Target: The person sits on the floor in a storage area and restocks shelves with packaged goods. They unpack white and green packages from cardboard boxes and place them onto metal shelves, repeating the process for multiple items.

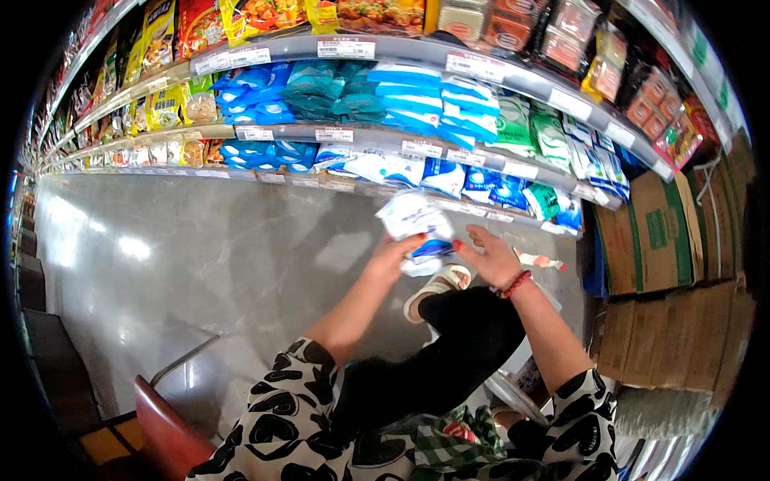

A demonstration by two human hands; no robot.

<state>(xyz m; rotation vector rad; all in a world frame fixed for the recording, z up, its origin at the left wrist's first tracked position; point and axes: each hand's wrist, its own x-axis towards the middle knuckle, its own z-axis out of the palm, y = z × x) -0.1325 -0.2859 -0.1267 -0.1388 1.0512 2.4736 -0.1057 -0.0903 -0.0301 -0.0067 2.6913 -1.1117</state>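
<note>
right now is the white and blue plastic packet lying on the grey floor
No, the white and blue plastic packet is held up by the left hand, above the grey floor.

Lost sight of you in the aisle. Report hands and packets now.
Left hand holds white-and-blue packets. Right hand open beside them, fingers spread. Low shelf of similar packets just ahead; cardboard boxes to the right.

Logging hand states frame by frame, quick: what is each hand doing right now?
Left hand: closed on white-and-blue packets.
Right hand: open, fingers spread beside the packets; cannot tell if it touches them.
</note>
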